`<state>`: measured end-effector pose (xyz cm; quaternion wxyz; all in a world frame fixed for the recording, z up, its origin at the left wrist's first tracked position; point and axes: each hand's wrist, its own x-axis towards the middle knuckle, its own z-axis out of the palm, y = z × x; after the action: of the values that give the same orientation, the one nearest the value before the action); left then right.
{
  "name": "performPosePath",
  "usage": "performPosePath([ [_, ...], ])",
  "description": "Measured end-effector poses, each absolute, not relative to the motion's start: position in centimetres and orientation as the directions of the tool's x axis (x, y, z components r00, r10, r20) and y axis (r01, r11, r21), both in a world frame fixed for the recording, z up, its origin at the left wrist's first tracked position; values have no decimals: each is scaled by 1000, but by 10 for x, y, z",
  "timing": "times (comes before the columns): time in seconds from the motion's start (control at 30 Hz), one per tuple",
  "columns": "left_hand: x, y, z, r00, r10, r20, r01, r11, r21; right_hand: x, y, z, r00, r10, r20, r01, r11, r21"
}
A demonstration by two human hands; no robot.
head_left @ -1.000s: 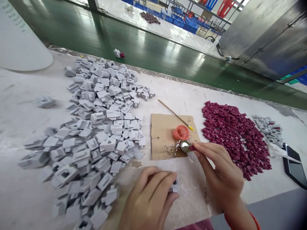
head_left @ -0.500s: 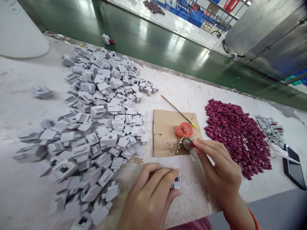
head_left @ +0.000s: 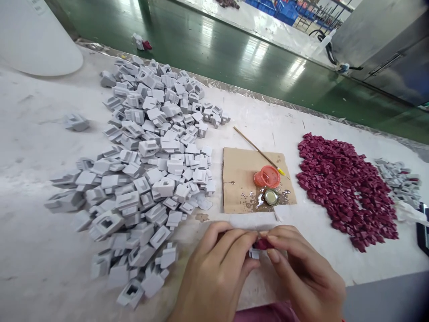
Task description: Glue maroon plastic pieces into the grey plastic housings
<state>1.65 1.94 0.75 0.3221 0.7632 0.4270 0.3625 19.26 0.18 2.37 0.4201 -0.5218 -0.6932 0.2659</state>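
Observation:
My left hand is closed around a small grey plastic part, mostly hidden by the fingers. Pinched in my right hand is a dark red piece, which meets the grey part between both sets of fingertips. How far the two fit together I cannot tell. Just beyond the hands lies a cardboard square, wet in places. On it are a small red cup, a bottle cap with something shiny in it, and a thin stick with a yellow end.
A large heap of grey parts spreads on the left. To the right are a heap of dark red pieces and a smaller grey pile. A green conveyor belt runs behind, carrying one grey and red item.
My right hand has moved from the bottle cap towards me, bringing the dark red piece to the grey part in my left hand. The view has shifted slightly.

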Motion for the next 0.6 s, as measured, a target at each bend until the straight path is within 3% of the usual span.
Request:
performPosePath([
  [0.33,16,20,6,385,886,257,424,-417,804,193,5,34,-302,874,381,612,485,-625],
  [0.53,13,23,0,472,817,332,508,-560,654,188,4,34,-304,849,433,581,525,-622],
  [0.6,2,22,-5,484,781,394,509,-618,600,203,1,34,-261,874,410,647,474,-598],
])
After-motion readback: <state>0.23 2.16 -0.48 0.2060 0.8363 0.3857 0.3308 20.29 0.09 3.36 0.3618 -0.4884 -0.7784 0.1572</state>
